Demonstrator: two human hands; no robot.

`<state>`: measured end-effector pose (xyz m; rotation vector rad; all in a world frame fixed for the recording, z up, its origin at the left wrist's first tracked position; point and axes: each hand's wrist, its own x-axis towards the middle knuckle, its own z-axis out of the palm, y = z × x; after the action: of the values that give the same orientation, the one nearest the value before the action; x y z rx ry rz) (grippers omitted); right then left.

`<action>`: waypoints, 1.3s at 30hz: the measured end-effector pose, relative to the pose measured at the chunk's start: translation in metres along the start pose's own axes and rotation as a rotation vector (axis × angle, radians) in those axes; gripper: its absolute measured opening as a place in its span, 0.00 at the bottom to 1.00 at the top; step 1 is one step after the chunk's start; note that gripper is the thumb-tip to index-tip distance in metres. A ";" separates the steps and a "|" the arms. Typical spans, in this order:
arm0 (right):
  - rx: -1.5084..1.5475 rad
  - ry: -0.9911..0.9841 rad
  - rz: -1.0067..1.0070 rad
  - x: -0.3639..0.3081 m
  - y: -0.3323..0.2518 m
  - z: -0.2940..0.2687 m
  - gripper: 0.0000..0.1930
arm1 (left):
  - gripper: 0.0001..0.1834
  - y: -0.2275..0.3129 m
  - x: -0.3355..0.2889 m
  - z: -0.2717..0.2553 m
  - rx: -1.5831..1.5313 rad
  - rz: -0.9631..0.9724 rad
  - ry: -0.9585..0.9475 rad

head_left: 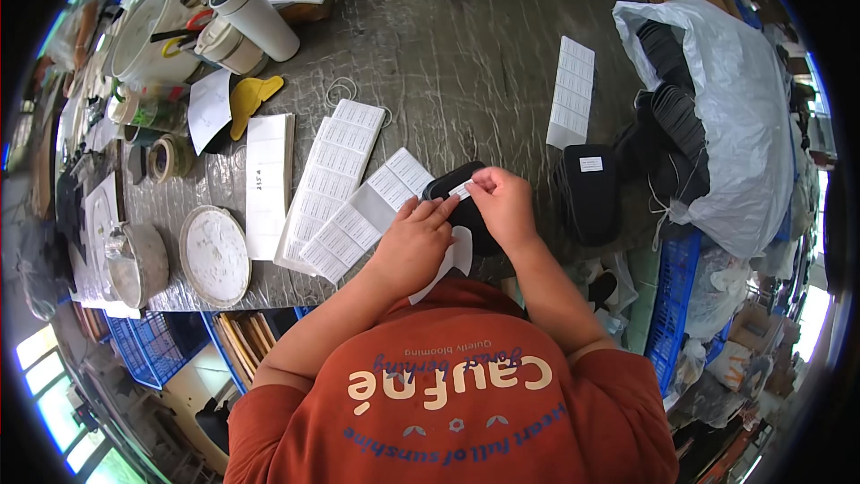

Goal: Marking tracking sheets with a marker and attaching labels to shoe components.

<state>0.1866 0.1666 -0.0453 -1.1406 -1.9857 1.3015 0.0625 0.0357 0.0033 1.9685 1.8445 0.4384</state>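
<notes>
Pinching small white label (pixel 461 189) between thumb and fingertips of right hand (pixel 505 202), at far part of black pad (pixel 480 231). Reaching onto same pad, close to label, with fingers of left hand (pixel 416 235); cannot tell gripping from pressing there. Lying at near edge of table (pixel 448 72), between label sheets (pixel 340 166) on left and pad stack (pixel 591 206) on right. Looks done for top of stack, with white sticker (pixel 591 164) on it; can't check lower down, too hidden. Looks partway for pad under hands, label not yet let go. Seemingly plenty left: many more dark pads (pixel 679 116) in white bag (pixel 739 125), without visible stickers, plus well-filled sheets, including one lying apart (pixel 571 94) beyond stack.
</notes>
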 end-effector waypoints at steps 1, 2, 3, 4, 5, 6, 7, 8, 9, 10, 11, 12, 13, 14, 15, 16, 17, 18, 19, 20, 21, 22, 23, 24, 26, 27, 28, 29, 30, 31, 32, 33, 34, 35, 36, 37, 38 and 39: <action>0.001 0.000 -0.001 0.000 -0.002 0.000 0.07 | 0.10 0.000 0.000 0.001 0.013 -0.010 -0.007; -0.050 0.016 0.047 0.001 -0.006 -0.002 0.10 | 0.10 0.000 0.000 0.002 0.026 -0.020 -0.015; -0.102 0.032 0.095 0.001 -0.012 -0.004 0.14 | 0.10 0.000 0.000 0.002 0.027 -0.020 -0.016; -0.100 0.032 0.095 0.002 -0.018 -0.005 0.14 | 0.10 0.000 0.000 0.002 0.030 -0.027 -0.023; -0.143 0.006 0.139 0.004 -0.024 -0.005 0.16 | 0.10 -0.001 0.000 0.002 0.034 -0.035 -0.030; -0.187 -0.017 0.183 0.004 -0.026 -0.006 0.19 | 0.10 0.000 0.000 0.002 0.034 -0.032 -0.030; -0.187 -0.014 0.183 0.004 -0.023 -0.006 0.19 | 0.10 0.000 0.001 0.001 0.034 -0.039 -0.037; -0.323 0.068 0.044 0.004 -0.017 -0.004 0.18 | 0.10 0.000 0.001 0.001 0.034 -0.046 -0.043; -0.456 0.147 -0.097 0.004 -0.015 -0.003 0.17 | 0.10 -0.001 0.000 0.001 0.036 -0.047 -0.041; -0.455 0.147 -0.100 0.004 -0.015 -0.005 0.17 | 0.09 -0.002 -0.001 0.002 0.034 -0.043 -0.032; -0.382 0.095 -0.028 0.004 -0.015 -0.007 0.16 | 0.09 -0.003 -0.001 0.003 0.032 -0.040 -0.022; -0.311 0.044 0.045 0.003 -0.015 -0.010 0.15 | 0.09 -0.003 -0.001 0.004 0.032 -0.038 -0.020; -0.313 0.048 0.044 0.001 -0.013 -0.008 0.15 | 0.09 -0.004 -0.001 0.004 0.018 -0.034 -0.009; -0.259 0.102 -0.044 -0.001 -0.008 -0.004 0.13 | 0.09 -0.004 0.000 0.005 0.004 -0.029 0.002; -0.207 0.164 -0.130 -0.002 -0.005 -0.002 0.12 | 0.09 -0.004 0.000 0.005 0.004 -0.016 0.003; -0.282 0.233 -0.305 -0.002 -0.003 -0.001 0.10 | 0.08 -0.004 -0.001 0.004 -0.026 -0.016 0.003; -0.322 0.286 -0.440 -0.001 -0.002 -0.002 0.09 | 0.07 -0.004 -0.003 0.004 -0.056 -0.012 0.002; -0.282 0.269 -0.403 -0.002 0.003 0.001 0.09 | 0.07 -0.005 -0.004 0.005 -0.054 0.010 0.004; -0.241 0.252 -0.366 -0.004 0.004 0.003 0.09 | 0.07 -0.006 -0.008 0.006 -0.076 -0.006 0.008; -0.232 0.246 -0.345 -0.002 0.005 0.001 0.08 | 0.06 -0.007 -0.011 0.007 -0.098 -0.020 0.010; -0.179 0.224 -0.255 -0.002 0.000 0.000 0.08 | 0.06 -0.008 -0.015 0.007 -0.128 -0.024 0.008; -0.159 0.202 -0.186 -0.002 -0.004 -0.008 0.08 | 0.06 -0.009 -0.015 0.007 -0.131 -0.027 -0.007; -0.137 0.181 -0.117 -0.001 -0.009 -0.016 0.09 | 0.07 -0.009 -0.014 0.007 -0.133 -0.028 -0.023; -0.137 0.197 -0.119 -0.001 -0.015 -0.024 0.09 | 0.07 -0.009 -0.015 0.006 -0.127 -0.014 -0.024; -0.137 0.269 -0.206 -0.001 -0.028 -0.048 0.08 | 0.07 -0.011 -0.014 0.006 -0.147 -0.028 -0.043; -0.170 0.313 -0.183 0.001 -0.044 -0.068 0.08 | 0.07 -0.013 -0.013 0.005 -0.143 -0.023 -0.045; -0.251 0.353 -0.152 0.005 -0.048 -0.088 0.07 | 0.06 -0.014 -0.014 0.004 -0.140 -0.014 -0.049; -0.359 0.355 -0.084 0.010 -0.048 -0.104 0.07 | 0.07 -0.015 -0.017 0.003 -0.134 -0.018 -0.049; -0.521 0.419 -0.128 0.015 -0.044 -0.121 0.11 | 0.07 -0.015 -0.015 0.003 -0.130 -0.010 -0.052; -0.683 0.478 -0.172 0.017 -0.042 -0.129 0.15 | 0.07 -0.016 -0.013 0.002 -0.208 -0.025 -0.021; -0.778 0.398 -0.160 0.007 -0.041 -0.127 0.21 | 0.07 -0.016 -0.012 0.002 -0.286 -0.044 0.010; -0.871 0.313 -0.153 -0.005 -0.047 -0.120 0.28 | 0.07 -0.016 -0.009 -0.001 -0.282 -0.044 0.012; -1.031 0.162 -0.160 -0.019 -0.046 -0.114 0.38 | 0.08 -0.014 -0.005 -0.006 -0.370 -0.071 0.056; -1.107 0.085 -0.097 -0.027 -0.041 -0.109 0.36 | 0.09 -0.013 -0.003 -0.011 -0.457 -0.100 0.101; -1.153 0.126 -0.107 -0.027 -0.026 -0.110 0.32 | 0.09 -0.012 -0.003 -0.015 -0.452 -0.099 0.100; -1.198 0.166 -0.116 -0.025 -0.005 -0.116 0.28 | 0.11 -0.011 -0.003 -0.019 -0.498 -0.247 0.096; -1.236 0.250 -0.232 -0.020 0.019 -0.128 0.26 | 0.12 -0.009 -0.002 -0.022 -0.543 -0.392 0.089; -1.219 0.250 -0.298 -0.016 0.028 -0.138 0.25 | 0.12 -0.010 -0.002 -0.024 -0.539 -0.394 0.086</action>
<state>0.3106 0.2256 -0.0126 -1.2699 -2.5985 -0.3381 0.0418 0.0357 0.0197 1.2196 1.8567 0.8003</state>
